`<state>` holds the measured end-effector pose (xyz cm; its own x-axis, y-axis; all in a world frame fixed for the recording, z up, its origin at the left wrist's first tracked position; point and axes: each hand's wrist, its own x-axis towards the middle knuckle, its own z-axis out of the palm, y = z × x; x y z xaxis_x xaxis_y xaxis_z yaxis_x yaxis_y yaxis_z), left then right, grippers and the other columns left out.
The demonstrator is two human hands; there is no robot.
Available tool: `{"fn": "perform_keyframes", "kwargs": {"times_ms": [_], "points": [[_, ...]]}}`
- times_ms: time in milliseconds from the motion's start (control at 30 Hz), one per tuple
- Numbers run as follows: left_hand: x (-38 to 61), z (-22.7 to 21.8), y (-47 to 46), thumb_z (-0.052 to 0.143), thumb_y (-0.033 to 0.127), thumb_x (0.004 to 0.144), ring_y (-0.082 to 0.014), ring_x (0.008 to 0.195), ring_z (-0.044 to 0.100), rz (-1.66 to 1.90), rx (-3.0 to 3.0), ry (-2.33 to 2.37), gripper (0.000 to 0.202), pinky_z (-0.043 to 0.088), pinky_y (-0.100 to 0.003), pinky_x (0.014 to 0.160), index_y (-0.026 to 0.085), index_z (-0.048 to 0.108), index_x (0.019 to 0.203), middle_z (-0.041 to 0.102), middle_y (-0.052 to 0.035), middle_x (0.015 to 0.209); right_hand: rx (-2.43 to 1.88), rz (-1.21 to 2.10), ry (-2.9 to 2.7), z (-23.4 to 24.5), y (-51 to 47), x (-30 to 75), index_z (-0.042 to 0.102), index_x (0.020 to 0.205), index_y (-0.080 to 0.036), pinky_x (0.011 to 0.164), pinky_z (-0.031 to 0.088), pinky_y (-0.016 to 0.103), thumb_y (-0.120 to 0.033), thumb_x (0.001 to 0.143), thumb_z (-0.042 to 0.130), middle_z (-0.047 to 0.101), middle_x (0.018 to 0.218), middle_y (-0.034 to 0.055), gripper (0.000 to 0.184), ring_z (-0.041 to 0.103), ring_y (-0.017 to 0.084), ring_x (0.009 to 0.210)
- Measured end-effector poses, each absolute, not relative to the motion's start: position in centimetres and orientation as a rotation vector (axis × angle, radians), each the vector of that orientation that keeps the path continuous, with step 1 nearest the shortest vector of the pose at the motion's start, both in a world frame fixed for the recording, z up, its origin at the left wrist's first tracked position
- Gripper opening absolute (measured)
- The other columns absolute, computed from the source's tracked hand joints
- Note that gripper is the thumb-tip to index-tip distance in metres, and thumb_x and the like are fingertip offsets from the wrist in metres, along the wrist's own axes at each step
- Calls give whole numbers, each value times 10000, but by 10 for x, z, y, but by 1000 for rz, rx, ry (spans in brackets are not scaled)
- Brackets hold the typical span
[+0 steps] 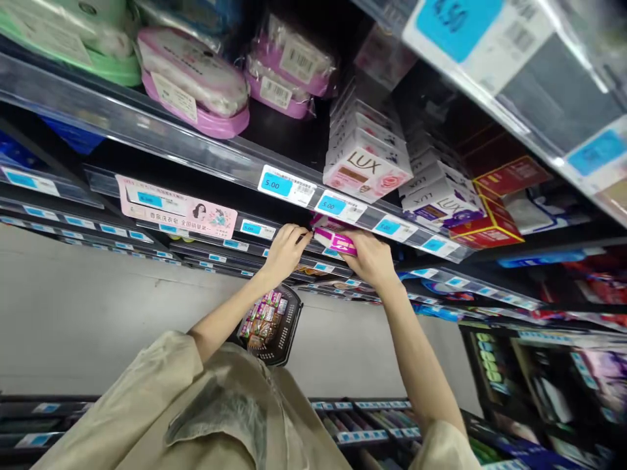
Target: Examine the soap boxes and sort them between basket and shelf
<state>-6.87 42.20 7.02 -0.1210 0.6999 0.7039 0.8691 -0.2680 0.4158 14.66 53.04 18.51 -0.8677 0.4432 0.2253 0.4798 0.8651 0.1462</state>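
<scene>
Both my arms reach up to a shop shelf. My right hand (371, 259) is closed round a pink and white soap box (335, 240), held just under the shelf edge (196, 147) with its blue price labels. My left hand (287, 249) has its fingers curled at the left end of the same box, and whether it grips it is unclear. Above stand stacked white LUX soap boxes (367, 168) with a pink rose, and LUX boxes with purple print (441, 199) to their right.
Pink soap dishes in wrap (196, 85) and a green one (73, 46) sit on the shelf to the left. Red boxes (490, 222) stand at the right. A black basket (272, 323) with several small packets is on the grey floor below. More shelves run beneath and to the right.
</scene>
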Motion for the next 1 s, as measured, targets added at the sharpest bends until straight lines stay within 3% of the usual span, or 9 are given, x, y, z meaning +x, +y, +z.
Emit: {"fn": "perform_keyframes", "kwargs": {"times_ms": [133,267,400,700,833,1000], "points": [[-68,67,422,515,78,1052,-260,1074,640,-1383,-1947,-1777,284,536,-445,949,162,723,1228,744,-123,1123,-715,-414,-2875,183,545,148,667,1334,-184,897,575,418,-545,1048,569,810,1069,142,471,754,342,1018],[-70,70,420,580,104,1033,-266,1057,625,-1396,-2043,-1786,244,520,-445,916,171,722,1220,737,-116,1087,-759,-441,-2874,184,545,148,645,1359,-180,1040,549,490,-620,1038,562,784,1172,184,551,733,371,1120],[-71,71,420,573,89,1027,-258,997,610,-1370,-2048,-1772,243,503,-433,880,171,725,1198,730,-99,1039,-823,-377,-2845,185,544,145,605,1417,-152,1052,554,538,-714,1005,558,753,1255,235,699,717,408,1175],[-68,73,425,516,40,1006,-266,965,613,-1327,-2001,-1830,292,518,-448,870,162,737,1152,715,-118,1023,-904,-273,-2776,177,544,148,650,1361,-166,1091,548,584,-686,982,629,742,1308,234,644,692,424,1251],[-70,75,423,501,48,1018,-266,1024,632,-1323,-1999,-1812,327,530,-452,919,158,722,1232,733,-117,1084,-925,-115,-2628,167,547,157,722,1224,-188,1042,589,598,-727,900,715,784,1175,192,629,733,399,1141],[-65,89,423,506,253,1098,-279,1125,642,-1349,-1981,-1859,300,527,-458,1004,147,703,1298,729,-137,1224,-994,208,-2328,164,549,164,772,1039,-170,1028,619,560,-642,735,901,811,999,132,575,777,344,989]]}}
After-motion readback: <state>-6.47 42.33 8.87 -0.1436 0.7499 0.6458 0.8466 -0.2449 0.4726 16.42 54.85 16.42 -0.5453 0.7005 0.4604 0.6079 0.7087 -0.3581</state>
